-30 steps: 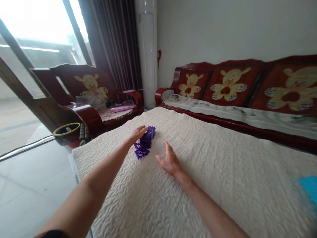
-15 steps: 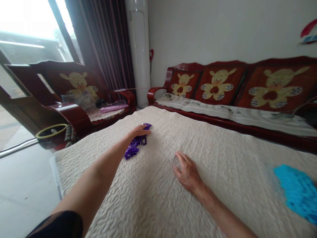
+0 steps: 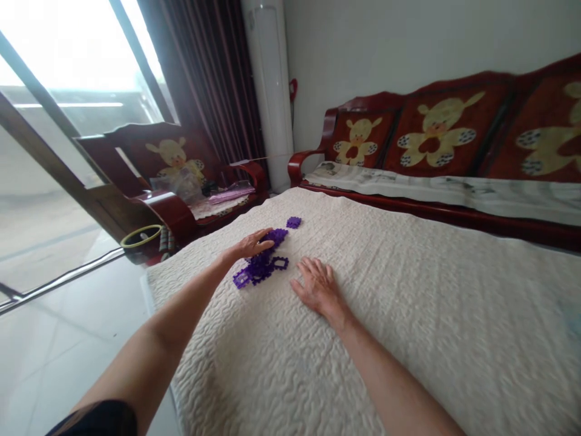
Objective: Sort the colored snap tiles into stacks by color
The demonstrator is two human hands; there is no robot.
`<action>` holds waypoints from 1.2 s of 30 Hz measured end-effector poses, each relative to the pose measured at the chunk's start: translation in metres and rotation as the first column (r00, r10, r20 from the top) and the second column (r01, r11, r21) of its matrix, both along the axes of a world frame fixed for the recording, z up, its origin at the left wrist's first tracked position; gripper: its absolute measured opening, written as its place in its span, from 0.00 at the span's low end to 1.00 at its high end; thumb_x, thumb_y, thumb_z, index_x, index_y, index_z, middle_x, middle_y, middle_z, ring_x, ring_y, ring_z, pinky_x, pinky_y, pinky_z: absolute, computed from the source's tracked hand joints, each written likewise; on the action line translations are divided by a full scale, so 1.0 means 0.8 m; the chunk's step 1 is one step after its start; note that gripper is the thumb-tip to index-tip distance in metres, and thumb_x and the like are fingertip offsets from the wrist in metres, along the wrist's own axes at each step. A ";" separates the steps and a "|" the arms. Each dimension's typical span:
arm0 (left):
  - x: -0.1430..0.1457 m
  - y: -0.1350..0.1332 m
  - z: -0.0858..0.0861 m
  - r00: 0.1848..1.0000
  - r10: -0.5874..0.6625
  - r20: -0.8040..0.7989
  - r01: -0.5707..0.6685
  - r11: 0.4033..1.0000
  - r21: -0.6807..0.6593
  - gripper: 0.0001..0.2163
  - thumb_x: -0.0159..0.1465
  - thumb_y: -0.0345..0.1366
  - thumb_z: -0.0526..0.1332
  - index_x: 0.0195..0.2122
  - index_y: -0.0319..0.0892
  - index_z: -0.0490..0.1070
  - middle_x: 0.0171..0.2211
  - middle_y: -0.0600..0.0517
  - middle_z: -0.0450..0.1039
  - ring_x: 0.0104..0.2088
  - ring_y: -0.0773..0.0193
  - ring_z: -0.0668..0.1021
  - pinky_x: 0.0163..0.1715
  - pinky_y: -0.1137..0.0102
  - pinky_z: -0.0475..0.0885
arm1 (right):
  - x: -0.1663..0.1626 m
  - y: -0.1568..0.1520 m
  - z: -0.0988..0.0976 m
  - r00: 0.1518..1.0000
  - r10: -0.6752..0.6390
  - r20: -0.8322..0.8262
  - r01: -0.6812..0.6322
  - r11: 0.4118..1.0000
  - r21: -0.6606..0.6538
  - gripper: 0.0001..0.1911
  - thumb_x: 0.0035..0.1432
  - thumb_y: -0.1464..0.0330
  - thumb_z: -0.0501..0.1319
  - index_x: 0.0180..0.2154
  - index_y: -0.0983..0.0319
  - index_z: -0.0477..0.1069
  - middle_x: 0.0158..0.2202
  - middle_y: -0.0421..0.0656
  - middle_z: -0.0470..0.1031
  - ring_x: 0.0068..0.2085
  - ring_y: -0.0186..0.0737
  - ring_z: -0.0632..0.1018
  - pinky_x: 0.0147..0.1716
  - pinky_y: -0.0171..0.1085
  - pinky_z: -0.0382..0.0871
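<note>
Several purple plastic pieces with toothed edges, like interlocking building pieces, lie in a loose heap (image 3: 260,266) on the cream quilted cover (image 3: 385,290). My left hand (image 3: 255,243) rests over the heap's upper part with its fingers stretched out, hiding some of the pieces. One hollow square piece (image 3: 280,263) sticks out on the right side, and a single purple piece (image 3: 294,222) lies apart, just beyond the others. To the right of the heap, my right hand (image 3: 316,286) is on the cover, palm down, fingers spread and holding nothing.
Behind the covered surface stands a red wooden sofa (image 3: 313,160) with bear-patterned cushions. A matching armchair (image 3: 167,209) at the left carries plastic bags and a folded pink item (image 3: 232,194). A yellow-rimmed bin (image 3: 141,236) stands on the tiled floor beside it.
The view has swung right-to-left, so the blue pile has left the frame. My left hand has drawn back, showing more purple pieces; my right hand is closer to them.
</note>
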State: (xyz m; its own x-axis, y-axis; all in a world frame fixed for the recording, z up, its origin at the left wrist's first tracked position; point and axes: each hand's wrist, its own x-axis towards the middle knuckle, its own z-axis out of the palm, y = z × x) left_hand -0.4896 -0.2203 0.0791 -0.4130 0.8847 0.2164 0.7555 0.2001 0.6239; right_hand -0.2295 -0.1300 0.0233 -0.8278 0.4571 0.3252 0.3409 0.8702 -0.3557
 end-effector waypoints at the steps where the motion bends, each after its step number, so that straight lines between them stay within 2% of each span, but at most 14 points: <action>1: 0.000 -0.014 0.003 1.000 0.022 0.005 -0.022 1.000 0.006 0.28 0.53 0.56 0.65 0.51 0.47 0.73 0.56 0.49 0.72 0.60 0.52 0.69 0.62 0.64 0.59 | 0.000 0.000 0.001 1.000 0.000 0.000 0.000 1.000 0.004 0.24 0.62 0.59 0.55 0.57 0.59 0.66 0.63 0.49 0.63 0.63 0.52 0.59 0.60 0.55 0.48; 5: 0.005 -0.054 0.003 0.991 0.114 -0.067 -0.115 0.993 -0.008 0.26 0.57 0.56 0.61 0.52 0.45 0.73 0.59 0.48 0.68 0.61 0.51 0.67 0.63 0.63 0.57 | -0.001 0.000 0.002 1.000 -0.010 0.002 0.010 1.000 0.021 0.24 0.62 0.59 0.55 0.57 0.61 0.66 0.63 0.49 0.64 0.63 0.52 0.59 0.60 0.55 0.49; 8: 0.015 -0.052 -0.006 0.995 0.087 -0.057 -0.088 0.996 -0.022 0.25 0.59 0.52 0.61 0.54 0.47 0.71 0.59 0.49 0.68 0.61 0.53 0.68 0.63 0.64 0.58 | -0.003 0.000 -0.002 1.000 -0.014 -0.006 0.014 1.000 0.028 0.24 0.62 0.59 0.55 0.57 0.61 0.66 0.62 0.50 0.64 0.63 0.52 0.60 0.60 0.55 0.48; 11: 0.017 -0.016 -0.012 0.998 0.056 -0.039 -0.060 0.993 -0.098 0.25 0.53 0.48 0.67 0.52 0.49 0.73 0.58 0.49 0.69 0.59 0.51 0.70 0.61 0.65 0.60 | -0.003 0.001 -0.004 1.000 -0.014 -0.012 0.014 1.000 0.025 0.24 0.62 0.59 0.55 0.57 0.60 0.66 0.63 0.49 0.64 0.63 0.52 0.60 0.60 0.55 0.48; 14: 0.007 0.041 -0.009 0.996 0.081 -0.033 -0.085 0.988 -0.126 0.30 0.44 0.44 0.73 0.50 0.48 0.74 0.55 0.46 0.72 0.57 0.47 0.71 0.58 0.63 0.63 | -0.001 0.001 -0.002 1.000 -0.011 -0.011 0.011 1.000 0.011 0.24 0.62 0.58 0.55 0.56 0.60 0.66 0.63 0.48 0.64 0.63 0.52 0.60 0.60 0.54 0.49; 16: -0.001 0.079 -0.005 0.994 0.104 -0.029 -0.107 0.987 -0.123 0.29 0.40 0.42 0.74 0.46 0.47 0.75 0.51 0.46 0.74 0.56 0.46 0.72 0.57 0.62 0.64 | 0.001 0.001 0.000 1.000 -0.011 -0.009 0.011 1.000 0.000 0.23 0.62 0.58 0.55 0.56 0.60 0.66 0.63 0.48 0.64 0.63 0.52 0.60 0.61 0.54 0.49; 19: -0.007 0.126 -0.008 0.993 0.117 -0.032 -0.120 0.988 -0.095 0.27 0.42 0.41 0.74 0.46 0.48 0.75 0.50 0.47 0.75 0.56 0.47 0.72 0.57 0.62 0.63 | 0.001 0.001 0.001 1.000 -0.009 -0.019 0.009 1.000 -0.010 0.22 0.61 0.59 0.55 0.55 0.59 0.67 0.62 0.47 0.64 0.63 0.52 0.61 0.60 0.54 0.49; 22: -0.007 0.158 -0.020 0.982 0.160 -0.098 -0.162 0.987 -0.018 0.32 0.49 0.39 0.70 0.57 0.45 0.67 0.59 0.43 0.66 0.60 0.47 0.67 0.60 0.62 0.59 | 0.001 0.002 -0.001 0.999 -0.006 -0.034 0.006 1.000 -0.012 0.21 0.62 0.59 0.55 0.54 0.58 0.67 0.62 0.47 0.64 0.62 0.52 0.61 0.60 0.53 0.49; 25: -0.004 0.177 -0.028 0.959 0.233 -0.159 -0.229 0.972 0.046 0.38 0.55 0.38 0.66 0.66 0.42 0.53 0.65 0.40 0.56 0.65 0.48 0.60 0.61 0.61 0.57 | 0.001 0.003 -0.004 0.999 -0.001 -0.043 0.001 1.000 -0.012 0.21 0.61 0.58 0.55 0.54 0.58 0.66 0.62 0.47 0.64 0.62 0.52 0.61 0.60 0.54 0.49; 28: 0.002 0.190 -0.028 0.956 0.235 -0.175 -0.231 0.972 0.043 0.41 0.55 0.37 0.66 0.67 0.40 0.48 0.65 0.40 0.55 0.65 0.49 0.59 0.61 0.61 0.57 | 0.001 0.004 -0.006 0.999 0.005 -0.046 -0.006 1.000 -0.019 0.22 0.61 0.59 0.55 0.55 0.58 0.66 0.62 0.47 0.64 0.62 0.53 0.60 0.60 0.54 0.48; 30: 0.007 0.196 -0.025 0.957 0.218 -0.190 -0.221 0.975 0.006 0.40 0.53 0.37 0.67 0.66 0.39 0.52 0.63 0.39 0.58 0.63 0.48 0.61 0.61 0.61 0.57 | 0.002 0.004 -0.007 0.999 0.007 -0.047 -0.009 1.000 -0.024 0.22 0.61 0.59 0.55 0.55 0.58 0.66 0.62 0.47 0.64 0.62 0.53 0.60 0.60 0.54 0.49; 32: 0.011 0.196 -0.022 0.963 0.157 -0.221 -0.174 0.983 -0.057 0.35 0.52 0.38 0.68 0.61 0.40 0.61 0.60 0.40 0.63 0.61 0.46 0.64 0.61 0.61 0.58 | 0.003 0.005 -0.006 0.998 0.011 -0.057 -0.012 1.000 -0.020 0.21 0.61 0.59 0.55 0.54 0.59 0.66 0.62 0.47 0.64 0.62 0.53 0.61 0.60 0.54 0.49; 34: 0.012 0.187 -0.021 0.961 0.068 -0.267 -0.104 0.987 -0.121 0.29 0.52 0.39 0.67 0.56 0.42 0.68 0.56 0.41 0.66 0.59 0.46 0.67 0.60 0.62 0.59 | 0.003 0.005 -0.004 0.997 0.017 -0.069 -0.017 1.000 -0.010 0.21 0.61 0.59 0.56 0.53 0.58 0.67 0.61 0.47 0.65 0.61 0.52 0.62 0.59 0.53 0.50; 36: 0.009 0.168 -0.021 0.951 0.014 -0.309 -0.065 0.985 -0.157 0.25 0.54 0.39 0.65 0.55 0.44 0.69 0.55 0.42 0.66 0.57 0.47 0.68 0.59 0.62 0.60 | 0.004 0.005 -0.002 0.997 0.018 -0.073 -0.019 1.000 -0.002 0.19 0.61 0.59 0.56 0.52 0.58 0.68 0.60 0.47 0.66 0.60 0.51 0.63 0.59 0.51 0.51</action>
State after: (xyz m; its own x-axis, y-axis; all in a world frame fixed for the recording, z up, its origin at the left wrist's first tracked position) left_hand -0.4821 -0.0855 0.0619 -0.3850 0.9028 0.1918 0.8940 0.3132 0.3204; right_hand -0.2266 -0.1263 0.0218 -0.8103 0.4430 0.3836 0.2980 0.8752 -0.3812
